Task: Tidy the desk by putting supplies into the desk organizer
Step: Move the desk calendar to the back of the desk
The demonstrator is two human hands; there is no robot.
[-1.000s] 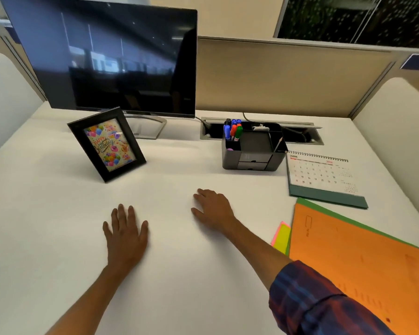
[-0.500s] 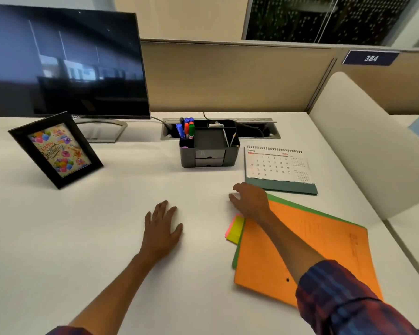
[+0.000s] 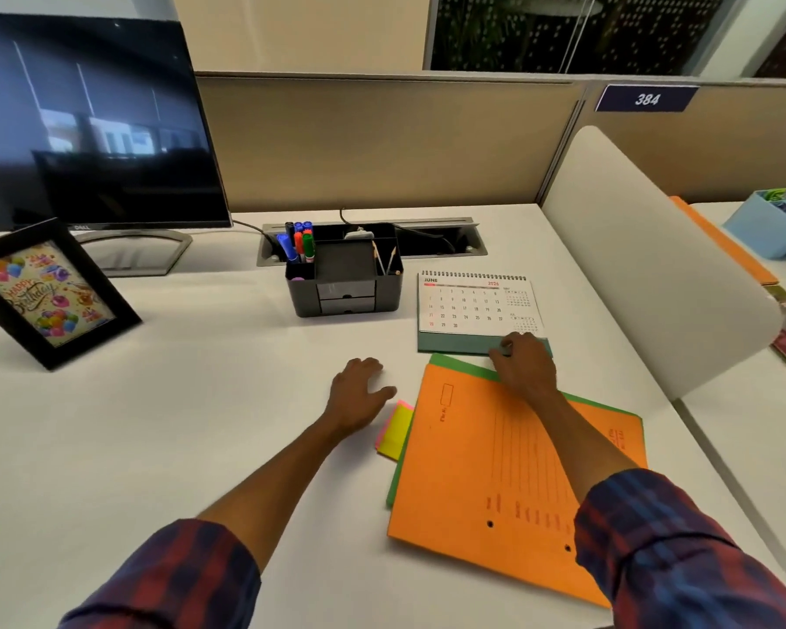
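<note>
White desk [image 3: 164, 424] fills most of the view, w/ a beige partition [image 3: 382, 138] along the far edge. Dark monitor [image 3: 87, 124] stands far left on its stand. Orange folder [image 3: 509, 474] lies near right, on top of a green folder [image 3: 454, 361] whose edge shows at the far and left sides. Black photo frame [image 3: 48, 295] leans at the left, tilted back, w/ a birthday card inside. Desk calendar [image 3: 477, 306] stands just beyond the folders, showing June. Black desk organizer [image 3: 343, 274] sits centre-far, left of the calendar and well apart from both hands; markers [image 3: 299, 245] stand in its left compartment, pencils [image 3: 384, 258] in its right one, two small drawers at the front. Light blue bin [image 3: 772, 224] on the neighbouring desk, far right.

Right hand [image 3: 525, 363] is over the far edge of the folders, fingers curled at the calendar's base; whether they pinch anything, can't tell. Left hand [image 3: 359, 392] rests flat on the desk, fingers loosely spread, gripping nothing, thumb just beside the sticky notes [image 3: 395, 431]. Those notes, yellow over pink, lie on the desk, partly tucked under the folders' left edge.
</note>
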